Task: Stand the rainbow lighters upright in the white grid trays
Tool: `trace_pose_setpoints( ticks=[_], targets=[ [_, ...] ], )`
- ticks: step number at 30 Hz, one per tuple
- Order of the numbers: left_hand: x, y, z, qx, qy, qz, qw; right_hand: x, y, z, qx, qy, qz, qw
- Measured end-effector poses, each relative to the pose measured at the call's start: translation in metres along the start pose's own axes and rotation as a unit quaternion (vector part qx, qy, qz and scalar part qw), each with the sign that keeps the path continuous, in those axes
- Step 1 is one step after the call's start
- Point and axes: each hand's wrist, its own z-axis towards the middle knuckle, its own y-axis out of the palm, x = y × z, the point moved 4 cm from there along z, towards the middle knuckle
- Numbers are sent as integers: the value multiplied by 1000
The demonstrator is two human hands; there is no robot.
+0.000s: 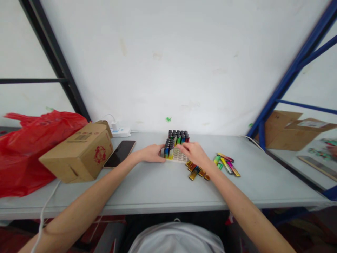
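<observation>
A pale tray (180, 156) with round sockets stands at the middle of the table. Upright lighters (179, 138) with black tops fill its back rows and its left side; sockets at the front right are bare. My left hand (152, 153) is at the tray's left edge, thumb and fingers apart around its corner, nothing visible held. Over the right part of the tray is my right hand (194, 151), its fingertips close together at the lighters; whatever they hold is hidden. Gold-coloured lighters (194, 173) lie in a pile just below my right hand.
More coloured lighters (228, 164) lie to the right. At the left are a dark phone (120, 154), a cardboard box (79, 151), a red plastic bag (23, 154) and a white power strip (121, 132). An open carton (286, 130) stands beyond the blue frame (261, 135).
</observation>
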Motion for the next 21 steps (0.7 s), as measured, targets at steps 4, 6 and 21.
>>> trace_pose_setpoints(
  ticks=[4,6,21],
  targets=[
    [2,-1,0,-4,-2,11,1000,51,-15,-2,70,68,-28,995],
    [3,-2,0,-6,-5,16,1000,74,-10,-2,43,80,-43,995],
    [4,-2,-1,-3,-5,17,1000,79,-5,-4,-130,46,-108,985]
  ],
)
